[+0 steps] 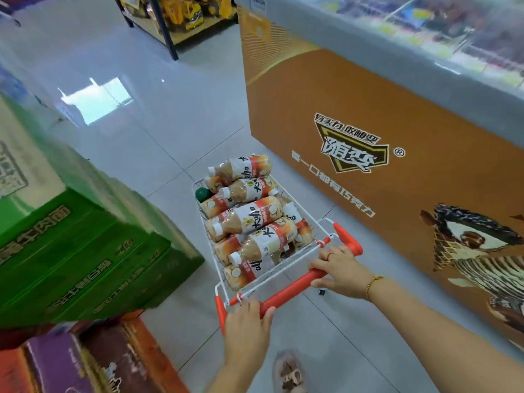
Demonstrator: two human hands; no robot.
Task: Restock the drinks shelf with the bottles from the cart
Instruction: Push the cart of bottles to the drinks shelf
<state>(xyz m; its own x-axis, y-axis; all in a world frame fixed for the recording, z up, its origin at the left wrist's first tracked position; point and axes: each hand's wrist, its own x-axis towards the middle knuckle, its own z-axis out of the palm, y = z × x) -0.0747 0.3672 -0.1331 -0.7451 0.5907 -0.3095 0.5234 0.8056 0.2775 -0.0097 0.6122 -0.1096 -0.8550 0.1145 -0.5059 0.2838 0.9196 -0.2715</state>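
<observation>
The fingers of the left hand (pixel 247 321) are curled over the near end of the red handle (pixel 295 287), with the thumb hooked at the bar. The fingers of the right hand (pixel 338 270) are wrapped around the same handle farther along; a ring sits on one finger and a thin bracelet (pixel 372 285) circles the wrist. Both hands are closed on the bar.

The handle belongs to a white wire cart (pixel 215 290) standing on the grey tiled floor (pixel 158 154). The bottles (pixel 249 219) lie on their sides in the basket, piled several deep, each with a white cap, a white and orange label and a pale brown liquid. A dark green round item (pixel 202 193) sits at the far left of the basket; its identity cannot be determined.

An orange chest freezer (pixel 354 109) stands just right of the cart. Stacked green cartons (pixel 85 251) stand to the left, above darker boxes (pixel 93 361). A shelf of yellow toys (pixel 184 15) stands well beyond.
</observation>
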